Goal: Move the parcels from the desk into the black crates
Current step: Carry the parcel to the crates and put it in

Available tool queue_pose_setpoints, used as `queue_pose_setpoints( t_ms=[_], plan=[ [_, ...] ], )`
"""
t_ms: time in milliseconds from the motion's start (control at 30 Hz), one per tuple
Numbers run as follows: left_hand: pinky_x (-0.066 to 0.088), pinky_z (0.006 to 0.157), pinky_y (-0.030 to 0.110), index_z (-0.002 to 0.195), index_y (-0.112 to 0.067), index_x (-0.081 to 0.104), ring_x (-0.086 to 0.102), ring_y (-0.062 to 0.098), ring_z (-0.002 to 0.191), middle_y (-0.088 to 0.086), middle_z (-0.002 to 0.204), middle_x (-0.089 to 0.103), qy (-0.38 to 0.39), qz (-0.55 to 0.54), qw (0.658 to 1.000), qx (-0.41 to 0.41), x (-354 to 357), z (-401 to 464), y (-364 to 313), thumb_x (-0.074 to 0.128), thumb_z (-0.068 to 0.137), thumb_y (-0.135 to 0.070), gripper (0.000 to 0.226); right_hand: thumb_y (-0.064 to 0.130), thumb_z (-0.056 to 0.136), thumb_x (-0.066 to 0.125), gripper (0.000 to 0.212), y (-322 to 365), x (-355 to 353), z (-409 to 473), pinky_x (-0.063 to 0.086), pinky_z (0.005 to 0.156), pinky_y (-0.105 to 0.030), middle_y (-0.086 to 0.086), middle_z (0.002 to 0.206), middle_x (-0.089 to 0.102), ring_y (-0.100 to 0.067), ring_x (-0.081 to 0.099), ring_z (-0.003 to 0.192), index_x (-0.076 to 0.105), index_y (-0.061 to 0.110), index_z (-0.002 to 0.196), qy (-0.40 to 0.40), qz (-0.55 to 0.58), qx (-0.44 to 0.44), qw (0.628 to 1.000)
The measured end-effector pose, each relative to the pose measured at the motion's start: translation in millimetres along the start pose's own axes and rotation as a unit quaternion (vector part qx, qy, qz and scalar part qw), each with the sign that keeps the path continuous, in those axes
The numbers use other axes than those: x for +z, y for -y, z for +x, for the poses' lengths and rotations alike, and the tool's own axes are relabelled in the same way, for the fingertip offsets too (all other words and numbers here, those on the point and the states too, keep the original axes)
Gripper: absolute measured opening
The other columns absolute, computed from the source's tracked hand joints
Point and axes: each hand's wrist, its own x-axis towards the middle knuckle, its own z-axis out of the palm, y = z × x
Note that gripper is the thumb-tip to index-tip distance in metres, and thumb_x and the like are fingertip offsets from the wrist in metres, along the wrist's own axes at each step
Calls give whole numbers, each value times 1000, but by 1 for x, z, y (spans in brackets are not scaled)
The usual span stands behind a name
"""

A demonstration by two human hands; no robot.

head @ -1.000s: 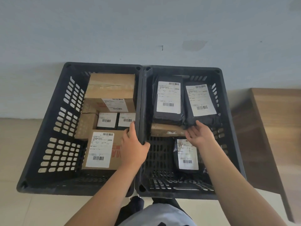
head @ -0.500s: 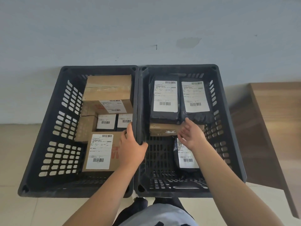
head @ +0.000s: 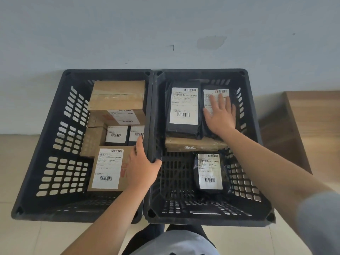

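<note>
Two black slotted plastic crates stand side by side on the pale tiled floor [head: 20, 162] against a grey wall [head: 165, 24], and their shared middle wall serves as the landmark here. The left hand [head: 142, 167] grips the top of that wall, fingers curled down into the left crate [head: 46, 144] and thumb hooked over on the other side. The right hand [head: 219, 115] lies flat with straight, spread fingers, pressing on the white label of a black plastic mailer bag [head: 219, 100] at the far end of the right crate [head: 253, 162], away from the middle wall.

Just beside the middle wall, at the same far end, sits a larger black mailer bag with a white label [head: 183, 109], touching the pressed one. Both bags overlap a flat brown cardboard parcel [head: 195, 144] that runs across the crate. Nearer the person lies a small black labelled pouch [head: 209, 172] on the crate's slotted bottom.

Left of the middle wall, a tall taped brown cardboard box [head: 117, 100] stands at the far end, two small black labelled boxes [head: 116, 135] sit below it, and a flat brown labelled carton [head: 108, 168] lies next to the left hand. A wooden surface [head: 316, 118] stands well to the right of the crates.
</note>
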Motion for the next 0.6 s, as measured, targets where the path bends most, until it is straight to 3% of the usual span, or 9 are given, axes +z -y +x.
queue_pose_setpoints(
  t_ms=[167, 600],
  plan=[
    [58, 96, 53, 157, -43, 1, 52, 30, 129, 10, 150, 43, -5, -15, 1000, -2, 2, 0, 4, 78, 85, -45, 105, 65, 102, 6, 71, -2, 13, 1, -5, 128, -57, -4, 176, -6, -29, -11, 161, -1, 35, 166, -28, -20, -9, 999],
    [53, 103, 59, 157, -42, 4, 45, 34, 139, 8, 158, 37, -5, -6, 1000, -13, 7, 3, 5, 78, 83, -51, 105, 58, 107, 14, 66, -5, 12, 0, -6, 129, -55, -4, 176, -5, -27, -11, 161, 3, 32, 167, -45, -2, -15, 999]
  ],
)
